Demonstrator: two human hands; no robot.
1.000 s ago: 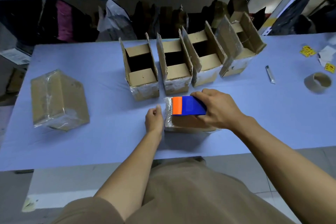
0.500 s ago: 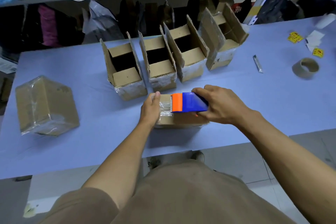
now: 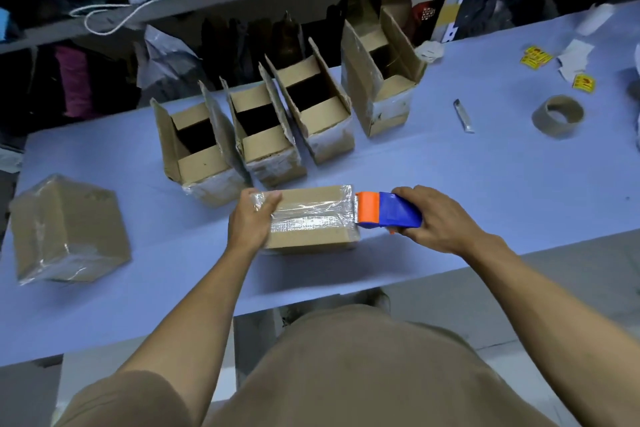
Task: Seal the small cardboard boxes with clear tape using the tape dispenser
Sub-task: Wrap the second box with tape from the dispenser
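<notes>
At the near edge of the blue table [image 3: 485, 184]: a closed cardboard box [image 3: 311, 236] lies flat, with four open boxes [image 3: 277, 128] in a row just behind it.
Box under work: a strip of clear tape [image 3: 308, 218] runs along its top from the left end to the right end and wraps over the right edge.
Left hand [image 3: 251, 222]: grips the box's left end, fingers curled over the top and thumb on the near face — half a second ago it held the same end.
Right hand [image 3: 433, 218]: fingers wrapped round the blue body of the tape dispenser [image 3: 384, 215].
Dispenser position: orange head against the box's right end; half a second ago it sat over the left part of the top, so it has crossed the full length.
Sealed box [image 3: 69, 229]: well apart on the far left, wrapped in tape, tilted.
Right side of table: an empty cardboard tape core [image 3: 557, 114], a small silver cutter [image 3: 464, 116], yellow labels [image 3: 536, 57].
</notes>
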